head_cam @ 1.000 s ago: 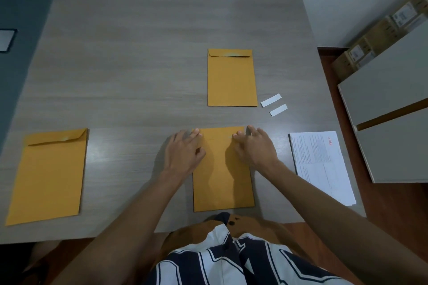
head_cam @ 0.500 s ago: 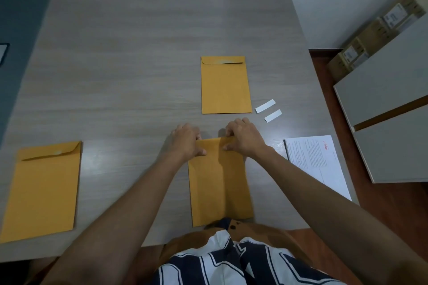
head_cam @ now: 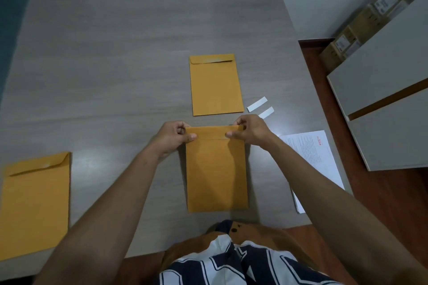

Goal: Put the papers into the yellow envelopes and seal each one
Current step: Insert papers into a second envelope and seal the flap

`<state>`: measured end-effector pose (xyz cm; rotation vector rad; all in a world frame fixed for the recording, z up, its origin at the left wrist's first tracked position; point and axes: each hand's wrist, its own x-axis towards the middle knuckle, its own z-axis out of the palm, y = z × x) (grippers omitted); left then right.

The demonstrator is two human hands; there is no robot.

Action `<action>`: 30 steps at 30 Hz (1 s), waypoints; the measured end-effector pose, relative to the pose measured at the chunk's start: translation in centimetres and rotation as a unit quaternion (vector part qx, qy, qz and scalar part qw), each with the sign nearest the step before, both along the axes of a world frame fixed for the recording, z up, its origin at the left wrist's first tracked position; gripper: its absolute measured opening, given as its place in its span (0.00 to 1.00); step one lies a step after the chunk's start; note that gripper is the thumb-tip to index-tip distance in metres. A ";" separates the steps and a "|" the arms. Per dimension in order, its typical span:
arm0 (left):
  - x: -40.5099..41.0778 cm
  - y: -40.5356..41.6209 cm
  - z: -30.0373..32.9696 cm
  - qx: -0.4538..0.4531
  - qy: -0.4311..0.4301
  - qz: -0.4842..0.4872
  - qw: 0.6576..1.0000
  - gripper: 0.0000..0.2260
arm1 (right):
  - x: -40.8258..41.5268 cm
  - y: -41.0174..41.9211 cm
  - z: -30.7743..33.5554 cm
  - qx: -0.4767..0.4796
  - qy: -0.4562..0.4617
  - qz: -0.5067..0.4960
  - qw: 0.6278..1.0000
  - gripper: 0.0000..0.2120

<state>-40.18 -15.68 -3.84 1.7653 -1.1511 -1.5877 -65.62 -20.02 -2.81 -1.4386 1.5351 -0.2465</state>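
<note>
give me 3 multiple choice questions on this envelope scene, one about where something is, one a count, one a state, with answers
1. Where do the printed papers lie?
A. to the right of the envelope being held
B. on the far-left envelope
C. at the table's far end

2. How many yellow envelopes are on the table?
A. two
B. three
C. five

3. What are the hands doing to the middle envelope?
A. resting flat beside it
B. pinching its top corners
C. tearing it in half

Answers:
1 A: the sheets lie right of it, partly under the right forearm.
2 B: one far, one in the middle, one at left.
3 B: left hand and right hand each grip a top corner at the flap.
</note>
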 end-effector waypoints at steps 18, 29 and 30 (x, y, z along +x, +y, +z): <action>0.2 -20.9 0.1 -0.113 -0.122 0.168 0.972 0.14 | 3.9 -19.9 1.9 -0.150 0.011 -0.149 0.977 0.19; -0.5 -25.6 -2.5 -0.108 -0.232 0.131 0.958 0.13 | 5.2 -24.5 -2.7 -0.180 0.111 -0.108 0.971 0.20; -0.6 -25.6 -2.7 -0.113 -0.244 0.119 0.956 0.13 | 5.1 -24.4 -3.0 -0.182 0.118 -0.102 0.971 0.20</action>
